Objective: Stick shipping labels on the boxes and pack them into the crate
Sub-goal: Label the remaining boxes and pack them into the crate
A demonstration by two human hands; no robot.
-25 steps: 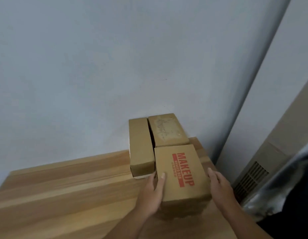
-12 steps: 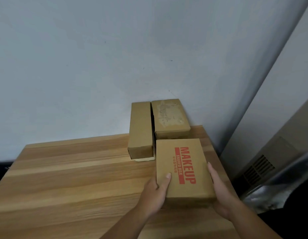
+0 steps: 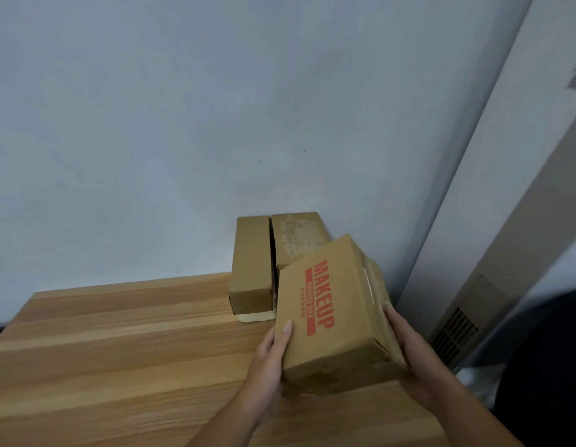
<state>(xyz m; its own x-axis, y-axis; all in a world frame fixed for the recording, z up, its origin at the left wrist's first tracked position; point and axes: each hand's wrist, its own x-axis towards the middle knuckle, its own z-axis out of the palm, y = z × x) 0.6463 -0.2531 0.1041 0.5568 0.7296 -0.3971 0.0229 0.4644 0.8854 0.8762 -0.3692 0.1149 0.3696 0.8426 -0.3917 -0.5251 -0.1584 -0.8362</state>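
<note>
A brown cardboard box (image 3: 332,314) printed MAKEUP in red is held between both hands, lifted off the table and tilted with its left side down. My left hand (image 3: 273,353) grips its left edge, thumb on top. My right hand (image 3: 409,353) cups its right side. Behind it, against the wall, a narrow plain box (image 3: 252,262) lies beside a second box (image 3: 296,233) with a torn, scuffed patch on its top. No crate or labels are in view.
The wooden table (image 3: 119,350) stretches left and toward me. A pale flat piece (image 3: 257,316) sticks out under the narrow box. The grey wall is close behind. To the right, past the table edge, stands a beige unit with a vent grille (image 3: 457,330).
The MAKEUP box has come up off the table and tipped, pulled toward me and slightly right, away from the two boxes at the wall. Both hands kept their hold.
</note>
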